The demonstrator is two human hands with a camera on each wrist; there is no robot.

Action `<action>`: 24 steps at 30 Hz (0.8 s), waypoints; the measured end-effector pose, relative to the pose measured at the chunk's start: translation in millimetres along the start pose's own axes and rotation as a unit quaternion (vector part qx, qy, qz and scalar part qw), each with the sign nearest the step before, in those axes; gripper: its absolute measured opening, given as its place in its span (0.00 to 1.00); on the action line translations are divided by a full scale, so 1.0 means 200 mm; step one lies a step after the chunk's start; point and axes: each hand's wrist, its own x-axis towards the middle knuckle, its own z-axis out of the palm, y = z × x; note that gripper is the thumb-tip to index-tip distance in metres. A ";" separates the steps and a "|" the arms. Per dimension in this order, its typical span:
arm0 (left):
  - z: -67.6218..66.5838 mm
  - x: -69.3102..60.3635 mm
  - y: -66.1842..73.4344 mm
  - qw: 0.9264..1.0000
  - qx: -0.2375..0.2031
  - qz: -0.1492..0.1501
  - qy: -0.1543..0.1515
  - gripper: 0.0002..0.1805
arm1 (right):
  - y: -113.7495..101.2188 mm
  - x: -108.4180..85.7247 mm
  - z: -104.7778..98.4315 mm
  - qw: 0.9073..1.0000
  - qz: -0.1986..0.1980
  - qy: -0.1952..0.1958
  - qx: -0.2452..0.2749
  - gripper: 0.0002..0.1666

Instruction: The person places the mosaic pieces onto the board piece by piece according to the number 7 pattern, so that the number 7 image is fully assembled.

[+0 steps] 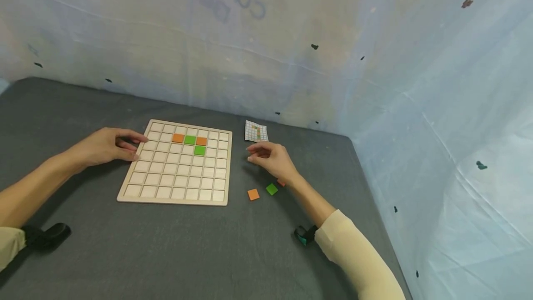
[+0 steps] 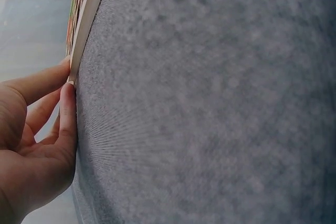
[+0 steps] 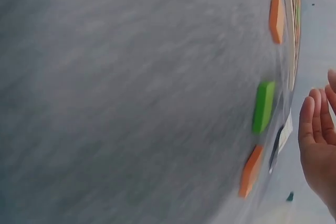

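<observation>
A pale wooden grid board (image 1: 166, 180) lies flat on the dark cloth; two orange tiles, one of them (image 1: 177, 138), and two green tiles, one of them (image 1: 199, 150), sit in its upper cells. The left hand (image 1: 100, 147) rests its fingertips and thumb at the board's left edge, also visible in the left wrist view, where the hand (image 2: 42, 129) touches the edge (image 2: 84, 35). Right of the board, the right hand (image 1: 272, 159) hovers with softly bent fingers; no tile shows in it. In the right wrist view this hand (image 3: 320, 145) is partly cut off.
Nearer than the right hand lie a loose orange tile (image 1: 253, 194), a green tile (image 1: 272, 189) and another orange tile (image 1: 281, 182) partly behind the wrist. A small printed grid card (image 1: 256, 131) lies behind the right hand. Hanging sheets (image 1: 291, 73) border the table's back and right.
</observation>
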 end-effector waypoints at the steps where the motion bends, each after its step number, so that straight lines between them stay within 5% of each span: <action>1: 0.00 0.00 0.00 1.000 -0.001 0.001 0.001 0.35 | 0.03 -0.01 -0.01 1.000 0.001 0.003 0.000 0.20; 24: -0.01 -0.01 0.00 1.000 0.000 0.021 0.007 0.33 | 0.25 -0.30 -0.21 1.000 0.006 0.021 -0.013 0.18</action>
